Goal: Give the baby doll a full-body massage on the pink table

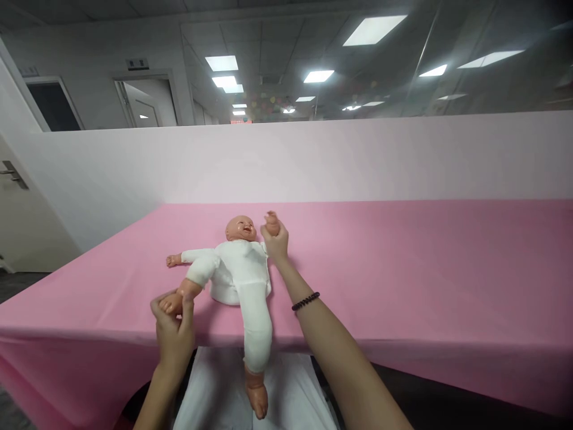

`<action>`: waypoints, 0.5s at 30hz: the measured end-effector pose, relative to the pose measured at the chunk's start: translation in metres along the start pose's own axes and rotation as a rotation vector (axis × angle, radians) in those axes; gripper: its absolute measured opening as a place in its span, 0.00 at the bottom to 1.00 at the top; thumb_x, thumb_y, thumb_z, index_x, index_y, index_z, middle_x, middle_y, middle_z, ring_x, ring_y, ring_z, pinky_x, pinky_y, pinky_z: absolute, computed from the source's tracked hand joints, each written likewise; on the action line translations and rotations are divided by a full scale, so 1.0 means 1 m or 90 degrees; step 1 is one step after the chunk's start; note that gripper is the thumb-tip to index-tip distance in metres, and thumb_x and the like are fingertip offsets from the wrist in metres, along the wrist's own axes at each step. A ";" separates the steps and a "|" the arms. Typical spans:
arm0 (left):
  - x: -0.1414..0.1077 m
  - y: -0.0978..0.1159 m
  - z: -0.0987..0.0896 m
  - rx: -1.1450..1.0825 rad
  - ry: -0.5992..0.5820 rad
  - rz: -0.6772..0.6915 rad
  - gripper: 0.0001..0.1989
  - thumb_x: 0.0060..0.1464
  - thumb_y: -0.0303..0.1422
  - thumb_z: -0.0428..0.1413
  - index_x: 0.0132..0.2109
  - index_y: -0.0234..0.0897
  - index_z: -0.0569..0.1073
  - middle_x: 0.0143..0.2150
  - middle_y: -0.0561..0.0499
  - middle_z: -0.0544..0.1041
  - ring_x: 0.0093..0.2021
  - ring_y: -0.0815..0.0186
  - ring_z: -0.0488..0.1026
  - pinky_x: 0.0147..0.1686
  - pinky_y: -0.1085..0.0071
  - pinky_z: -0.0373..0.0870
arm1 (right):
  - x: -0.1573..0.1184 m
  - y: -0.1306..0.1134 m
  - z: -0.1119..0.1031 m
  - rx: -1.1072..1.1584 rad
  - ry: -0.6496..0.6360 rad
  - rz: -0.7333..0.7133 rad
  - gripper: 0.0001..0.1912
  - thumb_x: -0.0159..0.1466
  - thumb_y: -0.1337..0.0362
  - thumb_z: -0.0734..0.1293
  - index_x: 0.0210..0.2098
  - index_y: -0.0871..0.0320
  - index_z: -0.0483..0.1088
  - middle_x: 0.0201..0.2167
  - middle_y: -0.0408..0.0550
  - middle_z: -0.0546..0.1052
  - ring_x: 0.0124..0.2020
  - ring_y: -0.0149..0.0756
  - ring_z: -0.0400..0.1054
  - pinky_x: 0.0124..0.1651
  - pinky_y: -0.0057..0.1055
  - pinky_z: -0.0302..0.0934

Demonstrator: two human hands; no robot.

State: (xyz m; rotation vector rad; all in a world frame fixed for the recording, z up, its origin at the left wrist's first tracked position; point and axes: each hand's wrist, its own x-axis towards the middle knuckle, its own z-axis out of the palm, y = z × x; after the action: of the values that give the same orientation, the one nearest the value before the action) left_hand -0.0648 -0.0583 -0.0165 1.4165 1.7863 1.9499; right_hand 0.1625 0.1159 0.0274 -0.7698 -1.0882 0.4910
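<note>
A baby doll (242, 272) with a white cloth body lies on its back across the pink-covered table (403, 269), head toward the wall. My left hand (173, 325) is closed around the doll's foot on the left side, and that leg is bent outward. Raised beside the doll's head, my right hand (276, 239) grips the doll's arm near its small hand. The doll's other arm stretches out to the left on the cloth. Its other leg hangs past the table's front edge, above my lap.
Behind the table runs a low white wall (313, 161) with glass above it. A door with a metal handle (14, 174) stands at the far left. My legs (215, 388) are under the table's front edge.
</note>
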 end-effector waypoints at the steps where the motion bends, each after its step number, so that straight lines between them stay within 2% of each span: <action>1: 0.007 0.009 0.003 0.049 -0.031 -0.002 0.23 0.55 0.53 0.55 0.44 0.41 0.60 0.39 0.46 0.76 0.35 0.56 0.77 0.29 0.65 0.70 | -0.006 -0.002 0.003 -0.049 -0.056 -0.037 0.14 0.58 0.61 0.68 0.43 0.58 0.74 0.42 0.48 0.79 0.42 0.37 0.73 0.47 0.33 0.67; 5: 0.020 0.035 0.020 0.215 -0.165 0.029 0.20 0.59 0.53 0.51 0.43 0.41 0.59 0.32 0.47 0.77 0.29 0.52 0.77 0.23 0.67 0.63 | -0.026 -0.002 0.006 -0.290 -0.266 -0.164 0.06 0.58 0.63 0.68 0.36 0.56 0.73 0.33 0.47 0.79 0.36 0.39 0.72 0.41 0.34 0.66; 8: 0.019 0.044 0.040 0.278 -0.221 0.077 0.15 0.63 0.47 0.47 0.42 0.41 0.58 0.33 0.45 0.78 0.30 0.51 0.77 0.24 0.68 0.59 | -0.032 -0.001 0.004 -0.402 -0.395 -0.243 0.12 0.55 0.68 0.68 0.40 0.56 0.75 0.40 0.49 0.80 0.42 0.43 0.73 0.44 0.35 0.65; 11: 0.017 0.047 0.054 0.299 -0.239 0.090 0.11 0.65 0.44 0.46 0.42 0.41 0.57 0.34 0.44 0.78 0.32 0.51 0.78 0.24 0.68 0.57 | -0.032 -0.002 0.002 -0.441 -0.415 -0.251 0.18 0.54 0.70 0.67 0.45 0.56 0.74 0.44 0.49 0.80 0.44 0.44 0.73 0.44 0.36 0.65; 15: 0.019 0.043 0.057 0.284 -0.233 0.079 0.13 0.64 0.46 0.46 0.43 0.41 0.57 0.35 0.44 0.78 0.32 0.51 0.77 0.24 0.68 0.57 | -0.031 -0.001 0.002 -0.452 -0.419 -0.251 0.16 0.54 0.70 0.68 0.43 0.57 0.75 0.42 0.49 0.81 0.42 0.44 0.73 0.43 0.35 0.65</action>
State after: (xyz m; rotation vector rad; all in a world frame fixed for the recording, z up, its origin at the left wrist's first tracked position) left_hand -0.0154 -0.0180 0.0205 1.9079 2.0604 1.2614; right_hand 0.1481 0.0942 0.0097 -0.9978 -2.0387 -0.0140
